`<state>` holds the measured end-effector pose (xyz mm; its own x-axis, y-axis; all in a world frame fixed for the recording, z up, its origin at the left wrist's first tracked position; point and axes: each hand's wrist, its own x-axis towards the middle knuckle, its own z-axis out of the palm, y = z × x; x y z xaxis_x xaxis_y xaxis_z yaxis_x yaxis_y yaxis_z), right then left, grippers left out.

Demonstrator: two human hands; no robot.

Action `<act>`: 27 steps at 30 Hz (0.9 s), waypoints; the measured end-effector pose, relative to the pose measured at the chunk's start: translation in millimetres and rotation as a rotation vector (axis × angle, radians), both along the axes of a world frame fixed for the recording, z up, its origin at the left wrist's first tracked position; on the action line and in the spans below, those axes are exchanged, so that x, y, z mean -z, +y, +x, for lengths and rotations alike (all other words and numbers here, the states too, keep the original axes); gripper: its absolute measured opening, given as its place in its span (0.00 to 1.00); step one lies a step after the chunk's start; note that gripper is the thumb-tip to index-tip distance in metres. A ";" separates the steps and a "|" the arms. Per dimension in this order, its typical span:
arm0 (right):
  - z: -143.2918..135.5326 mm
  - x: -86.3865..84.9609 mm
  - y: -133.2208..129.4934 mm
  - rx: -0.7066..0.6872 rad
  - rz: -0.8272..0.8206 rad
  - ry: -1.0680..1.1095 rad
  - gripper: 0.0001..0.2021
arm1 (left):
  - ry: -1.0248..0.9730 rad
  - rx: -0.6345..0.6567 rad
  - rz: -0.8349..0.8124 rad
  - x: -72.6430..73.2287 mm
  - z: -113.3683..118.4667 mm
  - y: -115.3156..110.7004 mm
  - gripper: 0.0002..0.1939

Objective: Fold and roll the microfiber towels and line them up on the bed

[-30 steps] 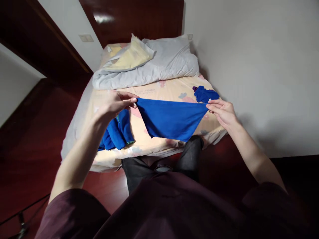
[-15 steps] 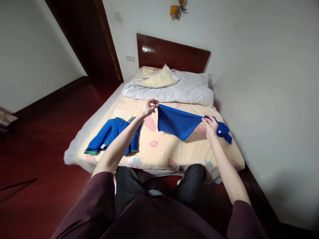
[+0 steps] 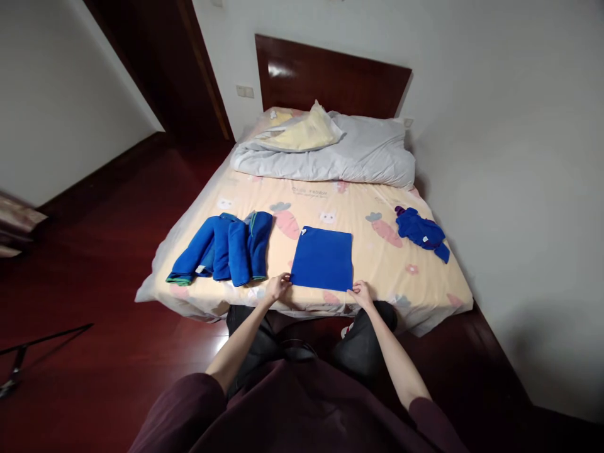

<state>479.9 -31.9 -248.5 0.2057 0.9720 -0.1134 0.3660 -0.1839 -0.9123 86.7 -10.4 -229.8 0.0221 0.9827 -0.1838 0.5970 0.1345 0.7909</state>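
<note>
A square blue cloth [image 3: 323, 258] lies spread flat on the bed, a small white tag at its far left corner. My left hand [image 3: 278, 287] pinches its near left corner. At the near right corner, my right hand [image 3: 361, 294] has its fingertips closed on the edge. Left of the cloth, several rolled blue cloths [image 3: 231, 248] with green edging lie side by side. A crumpled heap of blue cloth [image 3: 421, 233] rests on the right side of the bed.
The bed [image 3: 302, 207] has a peach sheet printed with carrots. A folded grey quilt [image 3: 372, 154] and a pale yellow cover [image 3: 306, 133] lie near the dark wooden headboard [image 3: 330, 75]. A thin black stand [image 3: 19, 362] is on the red floor at left.
The blue cloth, which hung slack between my raised hands, now lies flat on the bed. Both hands have come down and nearer to me, still at its corners.
</note>
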 end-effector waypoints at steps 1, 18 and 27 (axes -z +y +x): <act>-1.9 8.0 -3.3 0.025 -0.013 0.026 0.28 | -0.020 -0.013 -0.009 11.8 -0.6 -4.6 0.16; 8.4 9.1 -31.9 0.122 -0.091 0.293 0.32 | -0.257 -0.184 -0.117 35.3 -14.3 -22.0 0.20; 2.3 -1.5 -35.6 0.090 -0.137 0.226 0.22 | -0.144 -0.096 -0.203 34.6 -6.8 -12.8 0.12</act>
<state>482.2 -67.6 -247.0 0.2452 0.9232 -0.2958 0.1321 -0.3341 -0.9332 79.9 -23.2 -264.4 -0.0291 0.9249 -0.3792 0.4568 0.3497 0.8179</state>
